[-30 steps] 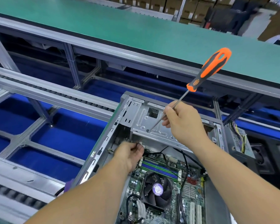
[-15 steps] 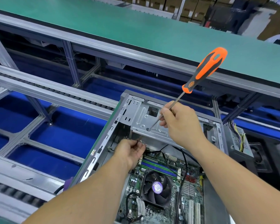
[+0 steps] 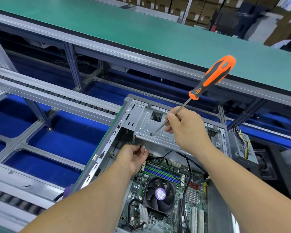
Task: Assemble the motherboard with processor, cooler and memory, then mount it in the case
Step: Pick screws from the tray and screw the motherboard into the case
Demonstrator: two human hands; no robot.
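Note:
An open grey computer case [image 3: 107, 140] lies in front of me with the green motherboard [image 3: 191, 195] inside it. The black cooler fan [image 3: 160, 194] with a purple sticker sits on the board, and memory sticks [image 3: 161, 172] lie just beyond it. My right hand [image 3: 186, 130] pinches the metal shaft of an orange-and-black screwdriver [image 3: 212, 78], whose tip rests on the metal drive bracket [image 3: 146, 121]. My left hand [image 3: 133, 157] is closed on a thin dark cable [image 3: 142, 145] just under the bracket's edge.
A power supply [image 3: 242, 145] with coloured wires sits right of the case. Grey roller conveyor rails [image 3: 57, 100] and blue trays [image 3: 65, 137] lie to the left. A green-topped bench [image 3: 141, 31] runs across the back, with cardboard boxes and a person beyond it.
The screwdriver handle has shifted slightly left and the tip has settled on the bracket. My left hand has stayed at the bracket's edge, holding the cable.

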